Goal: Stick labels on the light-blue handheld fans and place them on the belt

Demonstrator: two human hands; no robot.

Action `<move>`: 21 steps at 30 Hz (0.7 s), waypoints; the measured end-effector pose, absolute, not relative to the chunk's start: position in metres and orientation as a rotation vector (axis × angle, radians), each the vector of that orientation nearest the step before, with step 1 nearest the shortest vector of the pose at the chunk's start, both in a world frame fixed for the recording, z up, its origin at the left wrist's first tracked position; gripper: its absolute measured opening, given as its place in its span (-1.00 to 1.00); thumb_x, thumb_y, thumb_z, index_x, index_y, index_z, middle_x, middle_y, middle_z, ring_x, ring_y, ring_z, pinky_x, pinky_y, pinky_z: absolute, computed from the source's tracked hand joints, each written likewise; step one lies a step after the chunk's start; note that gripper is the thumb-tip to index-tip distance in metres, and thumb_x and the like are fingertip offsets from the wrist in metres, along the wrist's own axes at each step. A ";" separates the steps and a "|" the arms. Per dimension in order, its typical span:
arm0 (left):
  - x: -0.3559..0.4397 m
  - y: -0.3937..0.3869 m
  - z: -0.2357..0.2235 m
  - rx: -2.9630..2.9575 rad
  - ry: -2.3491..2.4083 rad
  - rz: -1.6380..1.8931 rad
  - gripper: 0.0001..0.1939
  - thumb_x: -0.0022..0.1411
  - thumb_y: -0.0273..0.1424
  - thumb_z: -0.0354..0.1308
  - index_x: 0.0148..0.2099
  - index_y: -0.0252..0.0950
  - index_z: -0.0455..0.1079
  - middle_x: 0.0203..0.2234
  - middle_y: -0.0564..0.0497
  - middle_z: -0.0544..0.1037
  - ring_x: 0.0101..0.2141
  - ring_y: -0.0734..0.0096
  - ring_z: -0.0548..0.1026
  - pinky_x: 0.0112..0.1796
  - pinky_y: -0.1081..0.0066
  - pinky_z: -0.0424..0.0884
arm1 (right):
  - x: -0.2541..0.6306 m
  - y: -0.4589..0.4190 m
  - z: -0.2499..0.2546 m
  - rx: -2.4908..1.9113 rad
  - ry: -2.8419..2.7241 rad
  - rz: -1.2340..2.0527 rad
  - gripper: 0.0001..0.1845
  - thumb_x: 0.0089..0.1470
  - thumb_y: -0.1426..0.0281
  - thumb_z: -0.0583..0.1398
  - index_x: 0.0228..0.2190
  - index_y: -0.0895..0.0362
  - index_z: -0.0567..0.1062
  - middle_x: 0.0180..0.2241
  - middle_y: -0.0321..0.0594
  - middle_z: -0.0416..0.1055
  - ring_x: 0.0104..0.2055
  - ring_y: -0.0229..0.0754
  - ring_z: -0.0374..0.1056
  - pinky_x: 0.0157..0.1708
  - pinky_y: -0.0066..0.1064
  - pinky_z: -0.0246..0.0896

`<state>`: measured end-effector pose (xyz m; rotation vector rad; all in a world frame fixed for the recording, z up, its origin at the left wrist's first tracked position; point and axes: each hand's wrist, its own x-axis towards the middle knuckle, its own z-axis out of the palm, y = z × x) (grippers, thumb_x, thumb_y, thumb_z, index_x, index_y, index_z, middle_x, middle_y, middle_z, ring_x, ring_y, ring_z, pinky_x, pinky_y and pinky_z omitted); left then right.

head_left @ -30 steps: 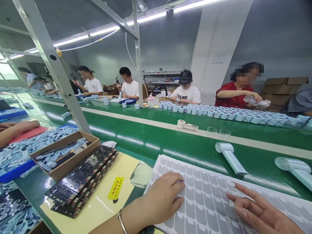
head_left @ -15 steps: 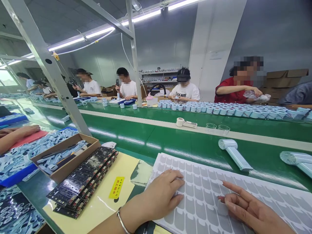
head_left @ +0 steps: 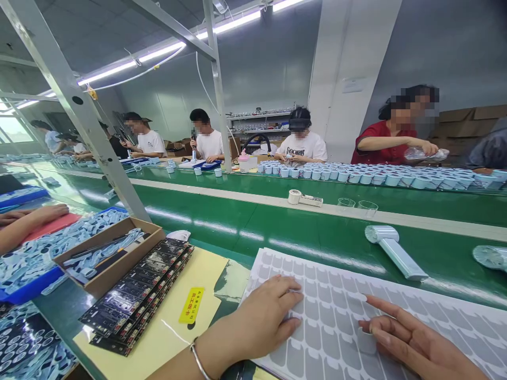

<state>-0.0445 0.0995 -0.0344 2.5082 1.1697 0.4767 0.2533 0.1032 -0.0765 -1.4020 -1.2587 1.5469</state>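
A white sheet (head_left: 277, 257) with rows of grey die-cut stickers lies in front of me. My left hand (head_left: 267, 316) rests palm down on its left part, fingers stretched out and side by side, with a silver bangle on the wrist. On the right, my right hand (head_left: 407, 332) is over the sheet. Its index finger points out over the stickers, while the thumb and middle finger sit close together beside a grey sticker (head_left: 366, 342). Whether they touch that sticker is unclear. I see nothing lifted off the sheet.
Left of the sheet are stacked black circuit boards (head_left: 138, 290), a yellow sheet (head_left: 166, 327) and a cardboard box (head_left: 114, 253) of light-blue parts. Beyond it lie a light-blue handled part (head_left: 396, 250), a tape roll (head_left: 293, 197) and clear rings (head_left: 367, 208). Co-workers sit opposite; another person's hands (head_left: 39, 216) are left.
The whole view has shifted slightly, with the handled parts appearing farther right. Both my hands keep nearly the same pose on the sheet. The co-worker in red has moved the clear bag slightly.
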 end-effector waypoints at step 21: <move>-0.046 0.100 -0.033 2.464 1.188 0.460 -0.56 0.29 -0.41 0.13 0.21 -0.30 0.33 0.20 -0.18 0.37 0.22 0.14 0.27 0.24 0.13 0.19 | 0.228 0.094 -0.066 -1.428 -1.175 1.282 -0.32 -0.15 0.04 0.36 -0.01 0.07 0.48 -0.48 -0.25 0.54 -0.04 0.13 0.51 -0.08 -0.31 0.45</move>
